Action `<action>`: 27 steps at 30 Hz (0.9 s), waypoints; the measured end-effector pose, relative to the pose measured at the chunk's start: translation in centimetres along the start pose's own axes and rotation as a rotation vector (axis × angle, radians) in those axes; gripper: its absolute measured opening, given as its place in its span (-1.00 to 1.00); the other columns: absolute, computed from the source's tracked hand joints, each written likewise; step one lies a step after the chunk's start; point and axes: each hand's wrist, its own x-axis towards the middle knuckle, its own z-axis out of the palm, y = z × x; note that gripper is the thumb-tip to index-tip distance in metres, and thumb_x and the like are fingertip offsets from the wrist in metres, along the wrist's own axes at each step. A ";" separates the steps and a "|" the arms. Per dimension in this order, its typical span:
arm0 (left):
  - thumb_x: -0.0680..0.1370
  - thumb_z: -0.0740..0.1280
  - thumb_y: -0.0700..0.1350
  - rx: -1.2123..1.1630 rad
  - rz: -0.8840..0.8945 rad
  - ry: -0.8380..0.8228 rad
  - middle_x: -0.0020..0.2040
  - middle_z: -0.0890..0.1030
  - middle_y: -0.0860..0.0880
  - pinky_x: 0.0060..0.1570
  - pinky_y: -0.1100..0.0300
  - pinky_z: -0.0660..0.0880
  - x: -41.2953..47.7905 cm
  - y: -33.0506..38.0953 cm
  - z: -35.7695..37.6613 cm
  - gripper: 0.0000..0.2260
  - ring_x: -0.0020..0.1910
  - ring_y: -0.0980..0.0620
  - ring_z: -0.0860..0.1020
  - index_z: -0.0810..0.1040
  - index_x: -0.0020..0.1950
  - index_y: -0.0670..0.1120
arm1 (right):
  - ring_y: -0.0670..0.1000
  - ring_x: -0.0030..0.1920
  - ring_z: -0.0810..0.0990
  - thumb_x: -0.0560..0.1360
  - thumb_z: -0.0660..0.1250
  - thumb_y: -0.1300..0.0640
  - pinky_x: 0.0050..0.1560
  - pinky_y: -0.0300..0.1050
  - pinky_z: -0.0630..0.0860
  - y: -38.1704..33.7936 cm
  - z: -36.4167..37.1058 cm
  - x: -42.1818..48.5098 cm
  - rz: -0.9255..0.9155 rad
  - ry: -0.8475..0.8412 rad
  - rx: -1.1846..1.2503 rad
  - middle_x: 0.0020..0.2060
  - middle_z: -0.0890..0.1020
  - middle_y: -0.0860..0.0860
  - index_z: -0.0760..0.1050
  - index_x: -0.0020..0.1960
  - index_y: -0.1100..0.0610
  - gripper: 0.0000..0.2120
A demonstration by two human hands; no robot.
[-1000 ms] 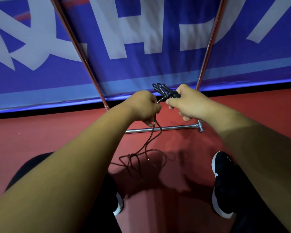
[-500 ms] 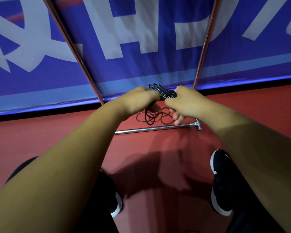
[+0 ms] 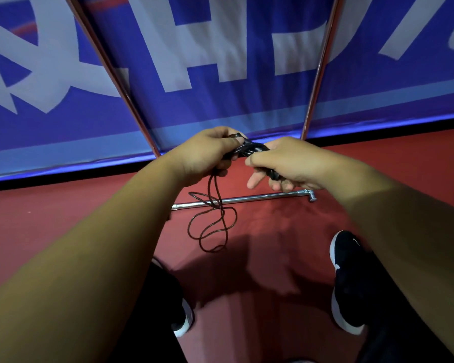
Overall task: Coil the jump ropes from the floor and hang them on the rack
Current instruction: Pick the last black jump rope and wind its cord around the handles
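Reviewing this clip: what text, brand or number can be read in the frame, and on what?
"H" and perhaps "P": large white letters on the blue banner, cropped at the top, so uncertain.
Other white shapes on the banner, left and right: too cropped to read.
Right shoe: small white mark, too small to read.

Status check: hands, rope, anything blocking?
Grips: left hand and right hand both hold jump rope at the handles. Cord dangles in loose loops, not hung yet. Loops cross in front of rack base bar.
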 end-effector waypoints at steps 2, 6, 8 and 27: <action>0.73 0.24 -0.12 -0.009 0.022 -0.042 -0.25 0.44 -0.06 -0.36 0.18 0.29 -0.2 0.1 -0.2 -0.90 -0.44 0.05 0.20 0.53 0.17 -0.09 | -0.01 -0.47 0.47 0.62 0.38 0.06 -0.59 -0.25 0.21 0.0 0.0 -0.2 -0.008 0.014 0.053 -0.11 0.78 0.13 0.52 0.05 0.21 -0.80; 0.75 0.21 -0.09 -0.020 0.074 -0.002 -0.28 0.43 -0.04 -0.37 0.19 0.25 -0.2 0.3 0.2 -0.90 -0.45 0.07 0.20 0.48 0.08 -0.06 | -0.01 -0.50 0.46 0.62 0.39 0.04 -0.61 -0.25 0.22 -0.3 0.0 -0.4 -0.016 0.035 0.120 -0.26 0.68 0.12 0.53 -0.06 0.19 -0.78; 0.74 0.21 -0.10 -0.022 0.087 0.059 -0.29 0.42 -0.04 -0.37 0.18 0.22 -0.1 0.5 0.4 -0.90 -0.46 0.07 0.20 0.47 0.10 -0.08 | 0.00 -0.49 0.51 0.62 0.40 0.01 -0.55 -0.22 0.36 -0.6 0.1 -0.4 -0.013 0.039 0.150 -0.32 0.64 0.08 0.55 -0.05 0.18 -0.77; 0.74 0.19 -0.06 -0.002 0.075 0.126 -0.26 0.48 -0.06 -0.36 0.15 0.26 0.5 1.1 0.9 -0.85 -0.47 0.07 0.28 0.48 0.06 -0.08 | -0.18 -0.48 0.22 0.69 0.34 -0.01 -0.65 -0.35 0.10 -0.6 -1.8 0.1 0.103 -0.177 0.524 -0.29 0.47 -0.02 0.50 0.07 0.17 -0.77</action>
